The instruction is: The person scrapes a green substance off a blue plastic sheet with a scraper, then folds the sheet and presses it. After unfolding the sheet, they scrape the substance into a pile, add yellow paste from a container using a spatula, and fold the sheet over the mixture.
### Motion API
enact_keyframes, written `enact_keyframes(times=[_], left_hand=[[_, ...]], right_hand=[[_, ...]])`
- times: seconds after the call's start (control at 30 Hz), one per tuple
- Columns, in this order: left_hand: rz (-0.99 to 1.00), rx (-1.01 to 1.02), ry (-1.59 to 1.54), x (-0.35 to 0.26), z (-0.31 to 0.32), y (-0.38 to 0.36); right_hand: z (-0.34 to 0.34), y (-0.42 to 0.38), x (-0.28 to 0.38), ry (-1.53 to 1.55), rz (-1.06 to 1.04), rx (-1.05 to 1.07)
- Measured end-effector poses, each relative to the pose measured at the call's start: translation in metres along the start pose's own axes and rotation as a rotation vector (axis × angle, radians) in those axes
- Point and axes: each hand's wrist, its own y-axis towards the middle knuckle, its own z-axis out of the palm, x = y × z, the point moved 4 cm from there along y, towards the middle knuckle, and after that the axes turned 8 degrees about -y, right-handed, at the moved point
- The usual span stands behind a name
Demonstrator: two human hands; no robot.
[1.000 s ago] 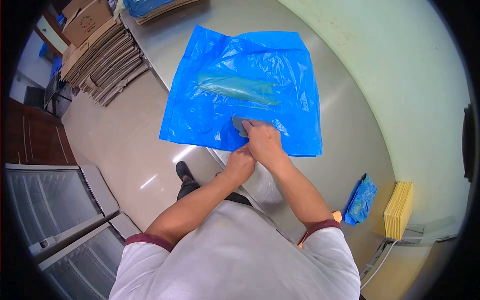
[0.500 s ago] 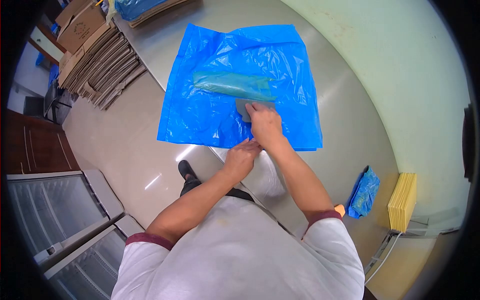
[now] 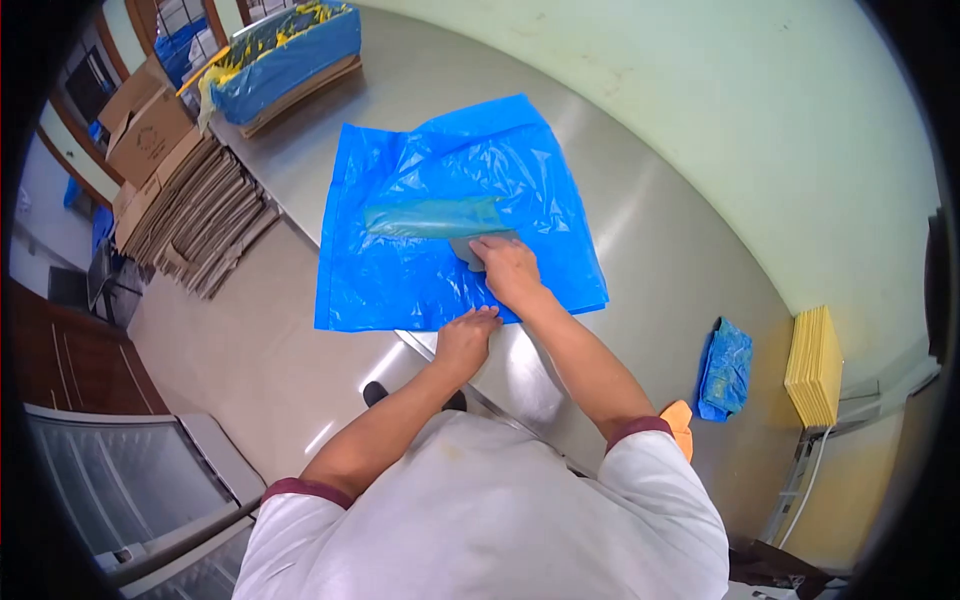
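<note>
A large blue plastic bag (image 3: 400,280) lies flat on the steel table, its near edge towards me. Under its film, a long greenish strip of something (image 3: 430,217) shows through; what it is cannot be made out. My right hand (image 3: 512,272) is closed on a flat grey scraper (image 3: 465,252), which rests against the bag just below the greenish strip. My left hand (image 3: 466,343) is at the bag's near edge, fingers together and gripping the plastic there.
A blue-lined crate with yellow and dark contents (image 3: 290,75) stands at the table's far left. Flattened cardboard boxes (image 3: 200,215) are stacked beyond the left edge. On the right lie a folded blue packet (image 3: 726,370), an orange piece (image 3: 679,428) and yellow sheets (image 3: 815,367) by the wall.
The camera view has tilted up, so more of the far crate shows. The bag's far edge has shifted, and the scraper now sits closer against the greenish strip. Both hands keep their hold.
</note>
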Motion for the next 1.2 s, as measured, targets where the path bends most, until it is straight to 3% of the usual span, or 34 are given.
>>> enact_keyframes(times=[0.1, 0.4, 0.6, 0.67, 0.8, 1.0, 1.1, 1.2], left_hand=[[-0.041, 0.038, -0.023, -0.001, -0.003, 0.001], [-0.010, 0.023, 0.030, -0.002, 0.002, -0.001], [-0.046, 0.028, 0.059, -0.006, -0.002, -0.001], [-0.115, 0.099, 0.066, -0.007, -0.003, 0.001], [0.018, -0.049, 0.015, -0.007, -0.004, 0.002], [-0.074, 0.011, 0.099, 0.002, 0.000, -0.001], [-0.079, 0.000, 0.045, -0.008, -0.001, -0.003], [-0.040, 0.025, 0.047, -0.012, -0.012, 0.009]], right_hand=[[-0.012, -0.010, 0.003, -0.003, 0.060, 0.211], [0.015, -0.001, -0.015, -0.006, -0.025, -0.096], [0.006, -0.011, 0.021, 0.004, -0.070, 0.232], [0.028, 0.003, 0.027, -0.011, -0.033, 0.119], [0.029, 0.019, 0.029, 0.029, -0.005, 0.007], [0.018, 0.005, 0.044, -0.047, -0.029, 0.211], [0.030, 0.021, 0.033, 0.005, -0.039, -0.057], [0.009, 0.002, 0.027, 0.046, -0.060, -0.091]])
